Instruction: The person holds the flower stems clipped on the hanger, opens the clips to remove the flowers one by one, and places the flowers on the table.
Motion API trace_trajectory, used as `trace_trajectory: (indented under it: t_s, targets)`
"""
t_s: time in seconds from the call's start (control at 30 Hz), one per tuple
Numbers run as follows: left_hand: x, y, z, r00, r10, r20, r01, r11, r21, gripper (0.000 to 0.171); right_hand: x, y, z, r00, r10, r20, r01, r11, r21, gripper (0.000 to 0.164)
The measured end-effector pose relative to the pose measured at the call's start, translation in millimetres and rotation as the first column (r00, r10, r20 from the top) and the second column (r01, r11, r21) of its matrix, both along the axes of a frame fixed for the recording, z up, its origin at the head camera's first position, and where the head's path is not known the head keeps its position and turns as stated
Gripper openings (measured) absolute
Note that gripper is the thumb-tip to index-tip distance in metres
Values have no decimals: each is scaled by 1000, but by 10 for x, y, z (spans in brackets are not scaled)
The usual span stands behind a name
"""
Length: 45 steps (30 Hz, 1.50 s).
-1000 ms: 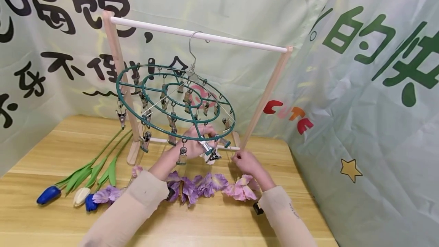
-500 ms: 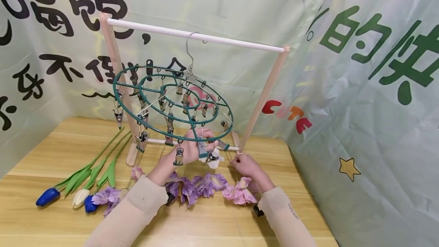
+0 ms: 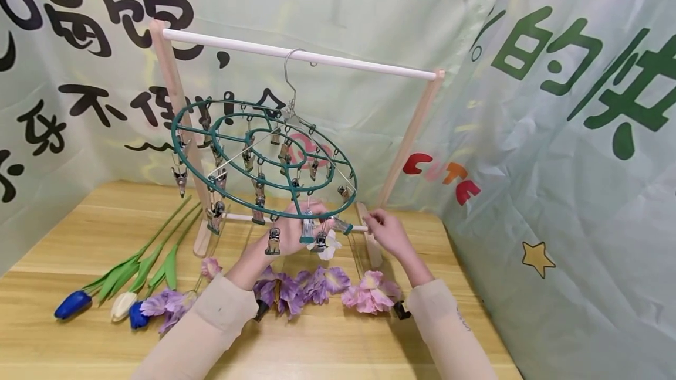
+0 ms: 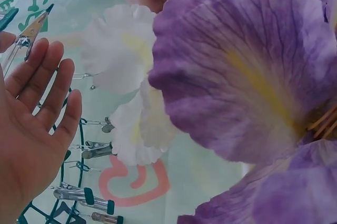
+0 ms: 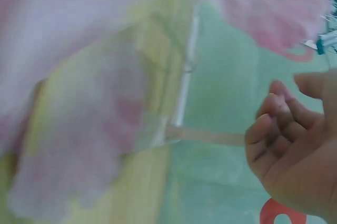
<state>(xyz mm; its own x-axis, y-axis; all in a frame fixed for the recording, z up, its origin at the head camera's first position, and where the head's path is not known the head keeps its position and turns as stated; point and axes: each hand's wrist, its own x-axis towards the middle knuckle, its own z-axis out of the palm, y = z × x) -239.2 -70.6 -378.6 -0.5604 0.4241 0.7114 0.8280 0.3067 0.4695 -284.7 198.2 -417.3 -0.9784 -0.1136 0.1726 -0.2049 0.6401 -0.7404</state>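
A green round hanger (image 3: 264, 160) with metal clips hangs from the white rod (image 3: 301, 58). My left hand (image 3: 298, 230) is under its near right edge, partly hidden by the ring and clips. In the left wrist view its thumb and index finger pinch a clip (image 4: 32, 29), while the other fingers are extended. A white flower (image 3: 327, 246) is just below those clips. My right hand (image 3: 388, 232), fingers loosely curled, is beside the rack's right foot; nothing shows in it in the right wrist view. Pink petals (image 5: 79, 103) blur in front of that wrist camera.
Purple flowers (image 3: 287, 292) and a pink flower (image 3: 371, 293) lie along the table (image 3: 338, 350) between the forearms. At the left are a blue tulip (image 3: 74, 305) and a white tulip (image 3: 123, 306). The wooden upright (image 3: 411, 133) rises behind my right hand.
My right hand has moved up and slightly right, away from the flower stems, showing the rack foot. One clip that was tilted now hangs straighter. My left hand has barely moved.
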Motion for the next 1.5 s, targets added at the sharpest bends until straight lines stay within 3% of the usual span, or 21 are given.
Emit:
trace_trajectory:
  t_s: [0.17,0.43,0.6,0.67,0.7,0.77,0.9,0.97,1.17,1.27,1.33,1.4,1.5]
  targets:
    - [40,-9,24,998,4,60,-3,1000,-14,16,-74,-76,206,999,-43,8,44,968,-248,33]
    - [49,-6,-3,998,-58,-9,58,998,21,14,-207,-249,384,993,-30,115,78,892,-445,41]
    - [51,5,-52,991,-113,67,110,992,57,16,-264,-325,424,991,-13,131,83,830,-552,38]
    - [53,11,-73,976,-163,142,152,985,79,13,-266,-343,432,992,-5,123,76,812,-578,33]
    - [59,5,-91,978,-151,143,141,987,77,9,-260,-351,436,993,-6,117,74,808,-585,31]
    - [62,9,-99,975,-158,155,147,986,81,10,-232,-364,444,995,-7,98,64,807,-587,27]
    - [53,27,-104,992,-122,43,120,992,51,16,-142,-369,457,1000,-22,3,20,835,-549,24]
    - [42,46,-100,988,-150,30,149,987,53,19,-88,-359,467,997,-24,-68,-15,857,-515,26]
    - [71,66,-112,971,-210,111,198,974,113,7,92,-296,548,970,-28,-242,-81,900,-429,27]
    - [102,81,-90,943,-268,199,241,959,149,7,175,-249,594,956,-48,-290,-79,908,-412,28]
    - [131,102,-51,870,-355,342,294,930,219,5,220,-220,620,951,-56,-303,-75,911,-405,29]
    - [148,121,-17,841,-356,409,286,932,224,4,255,-195,648,948,-59,-314,-77,911,-404,30]
    - [147,177,21,846,-286,451,228,957,181,19,297,-146,694,947,-66,-316,-73,909,-410,32]
